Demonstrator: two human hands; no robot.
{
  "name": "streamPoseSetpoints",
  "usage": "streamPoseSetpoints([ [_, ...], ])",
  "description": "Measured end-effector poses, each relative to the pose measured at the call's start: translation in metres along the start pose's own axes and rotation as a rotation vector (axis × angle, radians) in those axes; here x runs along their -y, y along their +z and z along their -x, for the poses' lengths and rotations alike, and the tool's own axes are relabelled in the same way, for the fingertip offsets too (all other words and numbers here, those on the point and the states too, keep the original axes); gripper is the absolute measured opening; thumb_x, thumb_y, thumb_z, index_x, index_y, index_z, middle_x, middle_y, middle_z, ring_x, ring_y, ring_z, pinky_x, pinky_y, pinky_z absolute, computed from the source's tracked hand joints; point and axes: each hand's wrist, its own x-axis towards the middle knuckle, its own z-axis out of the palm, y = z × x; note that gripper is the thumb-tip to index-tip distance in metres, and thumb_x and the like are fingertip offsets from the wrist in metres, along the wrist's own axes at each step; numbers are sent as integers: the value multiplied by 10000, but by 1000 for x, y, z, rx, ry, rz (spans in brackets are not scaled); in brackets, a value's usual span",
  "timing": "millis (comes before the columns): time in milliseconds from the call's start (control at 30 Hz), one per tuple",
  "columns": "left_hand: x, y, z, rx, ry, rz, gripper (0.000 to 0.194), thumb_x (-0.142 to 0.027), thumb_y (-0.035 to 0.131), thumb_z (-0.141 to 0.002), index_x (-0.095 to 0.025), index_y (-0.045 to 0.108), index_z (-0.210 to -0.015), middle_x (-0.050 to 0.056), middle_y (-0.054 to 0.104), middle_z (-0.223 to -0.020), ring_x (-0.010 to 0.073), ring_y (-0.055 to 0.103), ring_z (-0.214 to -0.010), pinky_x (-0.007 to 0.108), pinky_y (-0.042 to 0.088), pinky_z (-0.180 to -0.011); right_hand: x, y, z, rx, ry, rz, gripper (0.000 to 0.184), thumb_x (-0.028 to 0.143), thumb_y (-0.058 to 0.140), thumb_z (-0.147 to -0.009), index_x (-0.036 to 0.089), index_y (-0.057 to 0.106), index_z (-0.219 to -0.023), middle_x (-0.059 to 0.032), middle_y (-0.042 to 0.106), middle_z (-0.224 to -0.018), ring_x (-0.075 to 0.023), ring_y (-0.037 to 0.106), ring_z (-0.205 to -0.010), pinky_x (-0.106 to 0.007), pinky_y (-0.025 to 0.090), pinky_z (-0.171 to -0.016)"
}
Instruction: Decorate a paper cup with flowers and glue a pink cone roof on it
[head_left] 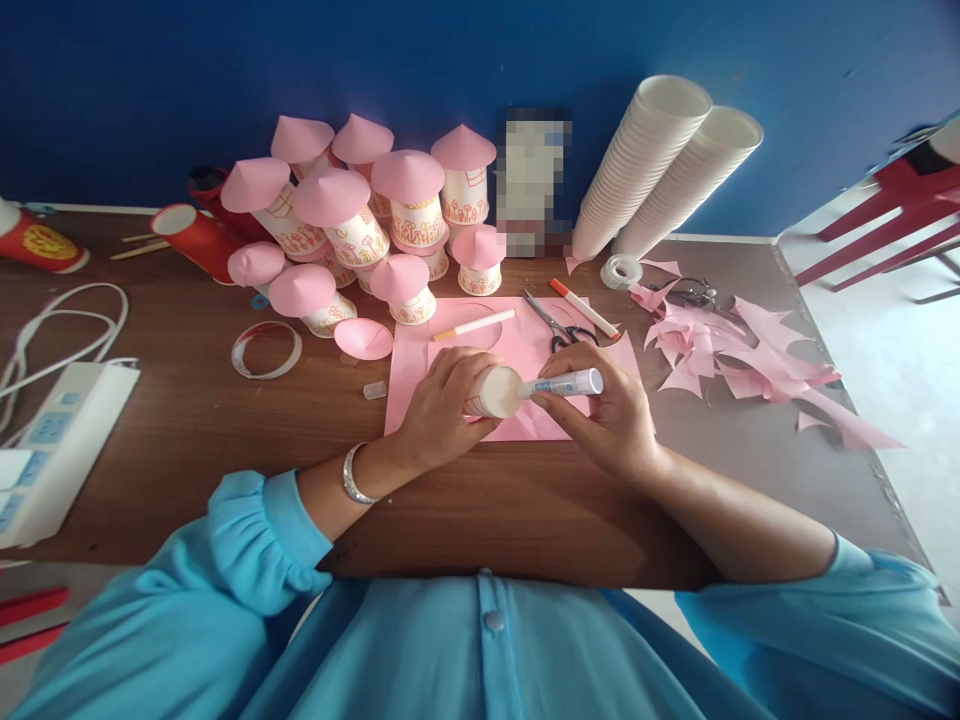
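Before me, above the pink paper sheets (409, 370), my left hand (444, 405) is wrapped round a small paper cup (499, 393) with orange drawing on its side. One pale round end of the cup faces me. My right hand (616, 415) grips a white glue stick (566, 384) with blue print, its tip at the edge of that end. Just beyond the hands, black-handled scissors (551, 318), a yellow-ended marker (474, 324) and an orange-capped marker (583, 307) lie on the paper. A clear cap (374, 390) rests left of the sheets.
Several decorated cups with pink cone roofs (409, 178) stand at the back, with a loose pink cone (364, 339) before them. Two tall cup stacks (645, 150) and pink scraps (701, 345) are on the right. Tape rolls (266, 350) and a power strip (82, 430) lie left.
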Motion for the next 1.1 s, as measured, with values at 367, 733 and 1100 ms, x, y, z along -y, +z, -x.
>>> streamPoseSetpoints([
  [367,4,1,-1,27,-20,-9,567,-343,711,-874,-227,446,-1361,130,613,-1249,308,581,-1189,475,518,-982,12,9,8,86,-93,-114,151,259,743,-912,232,629,-1007,-33,682,-901,-189,669,-819,-341,548,-727],
  [733,-2,3,-2,80,78,66,481,-514,514,-997,-221,469,-1374,124,636,-1212,286,579,-1123,452,496,-963,9,10,5,75,-144,-133,164,243,723,-927,244,619,-1054,-47,690,-943,-218,684,-909,-366,564,-773],
  [1100,0,1,-1,63,33,33,502,-402,641,-937,-231,461,-1373,119,641,-1215,293,597,-1152,450,530,-946,9,9,4,125,-166,-83,119,255,702,-946,228,614,-1021,-46,683,-929,-189,670,-846,-332,564,-722],
])
